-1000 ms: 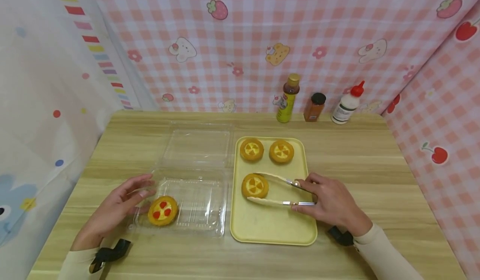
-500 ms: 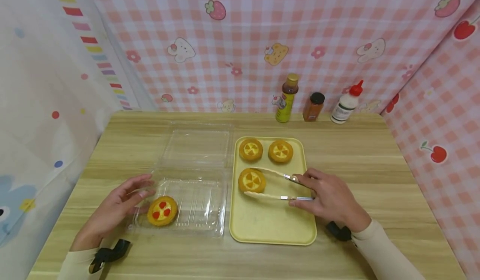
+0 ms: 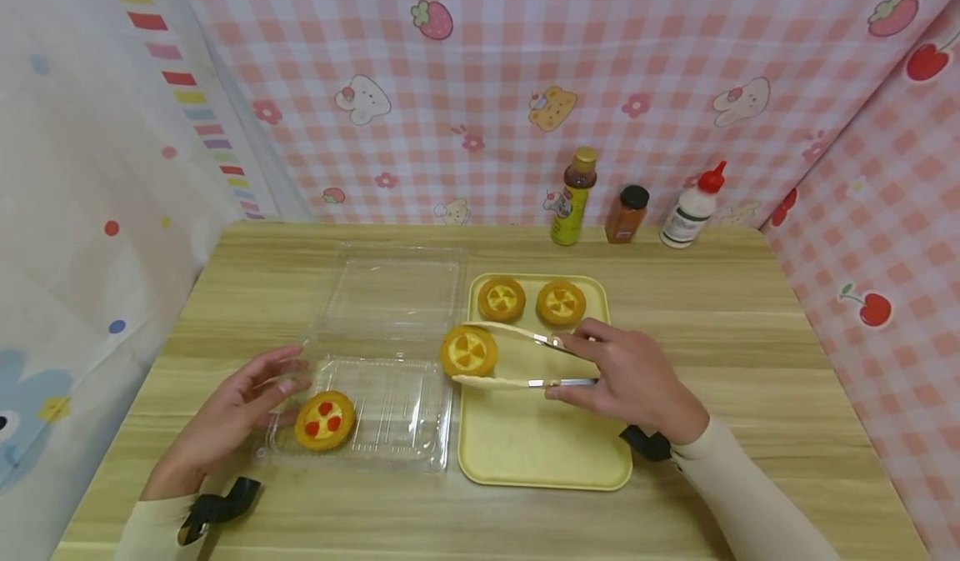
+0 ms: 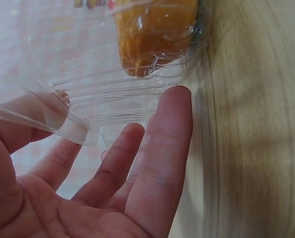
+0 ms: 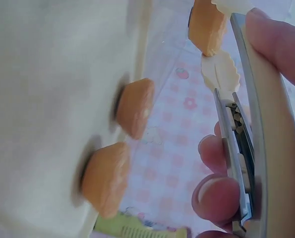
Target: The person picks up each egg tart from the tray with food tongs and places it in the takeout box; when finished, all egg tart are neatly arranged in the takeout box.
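Note:
My right hand (image 3: 626, 378) grips metal tongs (image 3: 562, 383) with cream tips. Between the tips is an egg tart (image 3: 468, 352) topped with orange wedges, raised over the left rim of the yellow tray (image 3: 547, 453). In the right wrist view the tips press that tart (image 5: 206, 27) from both sides. My left hand (image 3: 232, 411) lies at the left side of a clear hinged plastic box (image 3: 393, 403), fingers loosely extended along its wall. Inside the box sits a tart (image 3: 325, 421) with red pieces, close to that hand; its side shows through the plastic in the left wrist view.
Two more orange-topped tarts, one at left (image 3: 502, 299) and one at right (image 3: 561, 303), sit at the tray's back. The box's lid (image 3: 397, 290) lies folded back. A yellow bottle (image 3: 573, 198), a black-capped jar (image 3: 627, 214) and a red-tipped white bottle (image 3: 693, 207) line the table's back edge.
The right hand has moved left and slightly away with the tongs, carrying the tart from the tray's middle left to over its left rim. The left hand has stayed in place.

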### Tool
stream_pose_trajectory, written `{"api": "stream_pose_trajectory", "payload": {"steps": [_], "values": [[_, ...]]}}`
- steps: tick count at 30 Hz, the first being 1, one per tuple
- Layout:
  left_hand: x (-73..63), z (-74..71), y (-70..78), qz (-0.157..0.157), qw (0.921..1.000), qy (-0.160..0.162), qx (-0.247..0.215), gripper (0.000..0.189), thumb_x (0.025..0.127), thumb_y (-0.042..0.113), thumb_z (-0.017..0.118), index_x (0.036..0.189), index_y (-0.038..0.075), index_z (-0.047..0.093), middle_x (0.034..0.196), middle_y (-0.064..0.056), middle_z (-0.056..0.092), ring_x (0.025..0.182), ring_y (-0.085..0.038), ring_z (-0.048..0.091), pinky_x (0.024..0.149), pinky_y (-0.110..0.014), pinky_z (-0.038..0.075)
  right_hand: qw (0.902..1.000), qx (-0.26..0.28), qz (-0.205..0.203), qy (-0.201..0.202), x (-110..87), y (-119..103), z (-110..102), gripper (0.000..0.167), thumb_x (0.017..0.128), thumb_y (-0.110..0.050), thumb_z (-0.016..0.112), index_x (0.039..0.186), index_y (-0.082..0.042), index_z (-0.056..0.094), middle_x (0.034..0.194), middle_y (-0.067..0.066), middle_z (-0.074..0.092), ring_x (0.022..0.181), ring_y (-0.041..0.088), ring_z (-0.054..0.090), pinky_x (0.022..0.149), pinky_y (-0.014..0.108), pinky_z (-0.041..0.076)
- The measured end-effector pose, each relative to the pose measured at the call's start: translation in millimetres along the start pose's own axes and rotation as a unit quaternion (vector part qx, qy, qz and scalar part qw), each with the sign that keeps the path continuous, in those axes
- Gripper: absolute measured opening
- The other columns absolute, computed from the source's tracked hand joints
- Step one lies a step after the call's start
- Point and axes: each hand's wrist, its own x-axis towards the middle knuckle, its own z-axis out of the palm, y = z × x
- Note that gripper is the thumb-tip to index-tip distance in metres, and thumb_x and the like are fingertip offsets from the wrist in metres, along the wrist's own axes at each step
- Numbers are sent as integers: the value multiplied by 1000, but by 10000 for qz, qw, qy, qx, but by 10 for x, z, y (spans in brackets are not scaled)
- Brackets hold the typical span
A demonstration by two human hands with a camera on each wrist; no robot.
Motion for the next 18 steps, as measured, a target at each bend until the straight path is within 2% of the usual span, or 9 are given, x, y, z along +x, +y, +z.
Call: {"api": "stream_pose_trajectory", "payload": {"steps": [7,15,18], "values": [[0,-12,-4,65,10000,-29,-19,55,114,16,48,166,9,30,146,6,56,123,-3,66,88,-33,64,9998,-15,-216,15,218,-114,17,71,77,-68,85,127,-17,79,112,0,73,82,13,68,64,34,56],[1,-2,18,-55,10000,-11,33,56,114,19,48,166,10,29,147,4,55,123,-1,66,88,-33,64,9991,-65,-429,14,436,-243,100,69,77,-69,85,123,-18,80,104,-4,71,76,11,63,60,31,52],[2,3,24,-91,9999,2,45,55,114,20,49,166,11,30,147,4,55,123,-1,66,88,-33,64,9990,8,-425,-128,508,-316,147,68,77,-68,85,124,-18,79,111,-2,74,80,13,68,62,32,55]]}}
